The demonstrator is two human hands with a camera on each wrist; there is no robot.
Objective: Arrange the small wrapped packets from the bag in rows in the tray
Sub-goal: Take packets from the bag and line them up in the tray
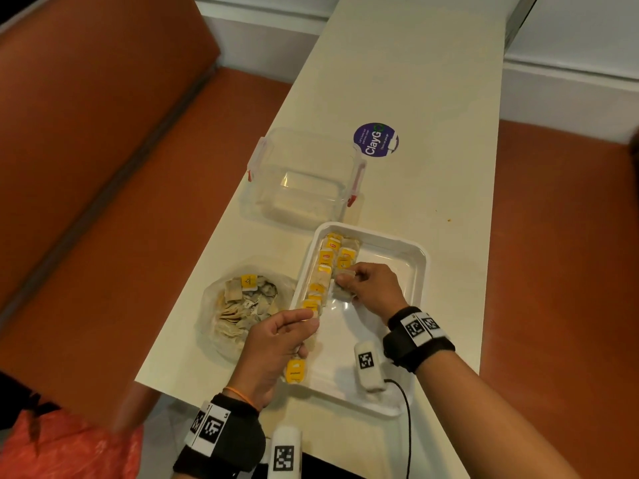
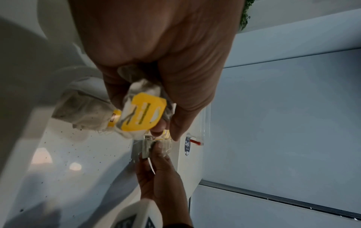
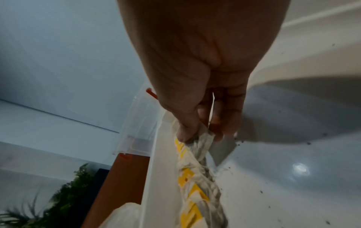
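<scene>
A white tray [image 1: 413, 271] lies on the table with a row of yellow-tagged packets [image 1: 323, 271] along its left wall and a short second row [image 1: 346, 254] beside it. My right hand [image 1: 371, 283] pinches a packet [image 1: 342, 292] low in the tray at the near end of the second row; the same packet [image 3: 203, 143] shows in the right wrist view. Over the tray's near left corner, my left hand [image 1: 273, 344] grips a bunch of packets [image 2: 140, 111], one yellow tag [image 1: 295, 371] sticking out below it. The clear bag [image 1: 238, 305] of packets sits left of the tray.
An empty clear plastic box [image 1: 304, 174] with red clips stands just beyond the tray. A purple round sticker [image 1: 376, 139] lies on the table behind it. The table's left edge runs close to the bag, with an orange bench and floor beyond.
</scene>
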